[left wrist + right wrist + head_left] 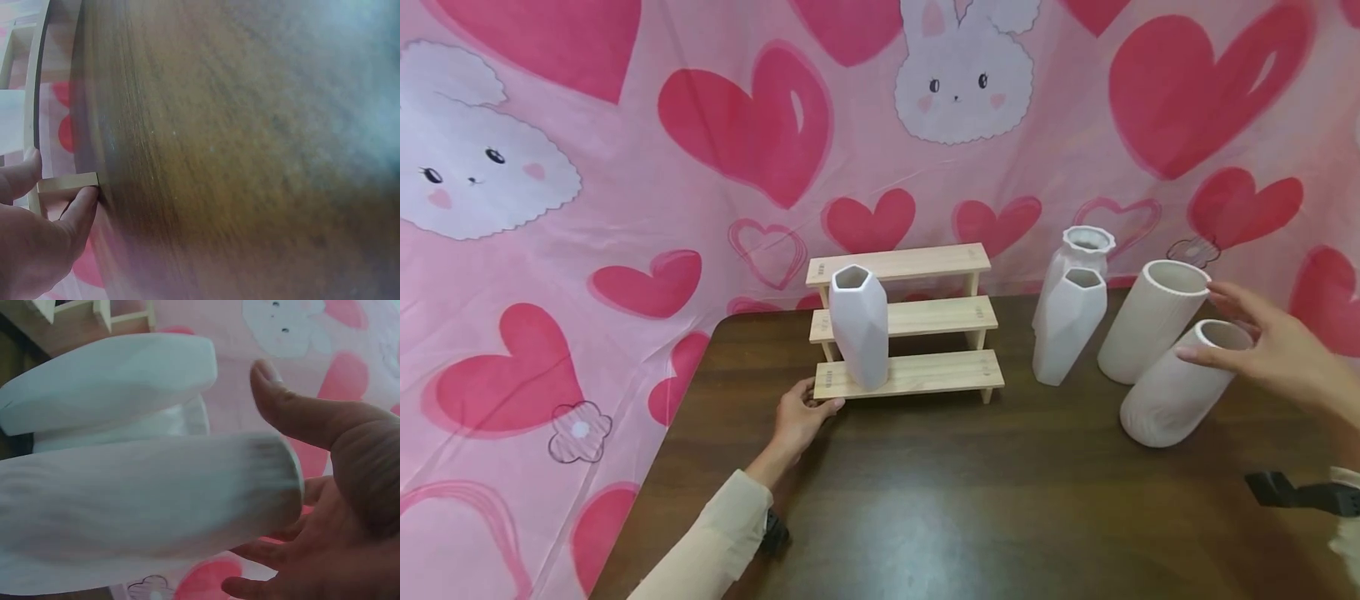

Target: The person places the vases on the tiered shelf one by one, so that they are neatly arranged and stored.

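While the left hand (801,417) grips the near left corner of the wooden stand (940,373), its thumb lies along the front edge of the lowest step, and another finger rests against the support leg below. Just to the right of those fingers, a white faceted vase (861,333) stands upright on that same step, its five-sided mouth facing up. The middle step (928,319) and the top step (910,262) rise behind it, farther from the left fingers.

Over on the other side, the right hand (1276,346) has its thumb and fingers spread apart around the mouth of the wavy vase (1172,396), thumb in front, fingers behind the rim. The right wrist view shows a gap between thumb and vase; whether the other fingers touch the rim, I cannot tell. Just beyond the right fingertips and to their left is a ribbed vase (1150,325). Farther left of those fingers stands a second faceted vase (1070,329), with a scallop-rimmed vase (1052,275) partly hidden behind it. Under both hands spreads the dark wooden table (887,492); beyond the fingers hangs a pink cloth (865,162) with hearts and rabbits.
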A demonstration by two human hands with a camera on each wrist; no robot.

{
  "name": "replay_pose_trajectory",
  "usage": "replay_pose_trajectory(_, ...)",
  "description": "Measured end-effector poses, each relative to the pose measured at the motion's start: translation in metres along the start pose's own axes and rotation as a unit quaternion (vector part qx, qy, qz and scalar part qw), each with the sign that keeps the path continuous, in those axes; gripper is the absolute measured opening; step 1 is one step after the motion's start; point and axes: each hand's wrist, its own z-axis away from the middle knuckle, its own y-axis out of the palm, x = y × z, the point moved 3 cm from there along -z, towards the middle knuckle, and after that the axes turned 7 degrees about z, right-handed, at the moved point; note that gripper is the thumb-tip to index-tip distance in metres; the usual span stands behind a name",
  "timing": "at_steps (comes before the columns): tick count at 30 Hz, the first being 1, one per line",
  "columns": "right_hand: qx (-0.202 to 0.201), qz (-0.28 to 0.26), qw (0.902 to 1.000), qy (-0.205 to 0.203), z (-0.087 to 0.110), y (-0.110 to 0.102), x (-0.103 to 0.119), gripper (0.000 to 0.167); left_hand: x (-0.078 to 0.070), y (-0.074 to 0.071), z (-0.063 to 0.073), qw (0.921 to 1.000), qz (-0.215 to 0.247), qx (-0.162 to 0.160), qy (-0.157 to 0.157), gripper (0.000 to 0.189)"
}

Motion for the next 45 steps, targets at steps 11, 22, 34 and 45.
replay_pose_trajectory(11,-0.029,0.027,0.9990,0.017,0.016,0.012,-0.017,0.070,-0.002,0.000,0.000,0.9999,0.002,-0.001,-0.010,0.057)
replay_pose_trajectory(22,-0.072,-0.018,0.9971,0.019,0.023,0.016,-0.025,0.063,-0.002,0.001,-0.001,1.0000,0.002,0.004,-0.005,0.056)
replay_pose_trajectory(34,-0.040,-0.019,0.9980,0.044,0.021,0.019,-0.027,0.076,-0.003,0.002,-0.001,1.0000,0.005,0.000,-0.008,0.055)
replay_pose_trajectory(45,-0.030,-0.003,0.9981,0.054,0.018,0.017,-0.022,0.072,-0.003,0.001,0.000,0.9999,-0.007,0.001,-0.010,0.057)
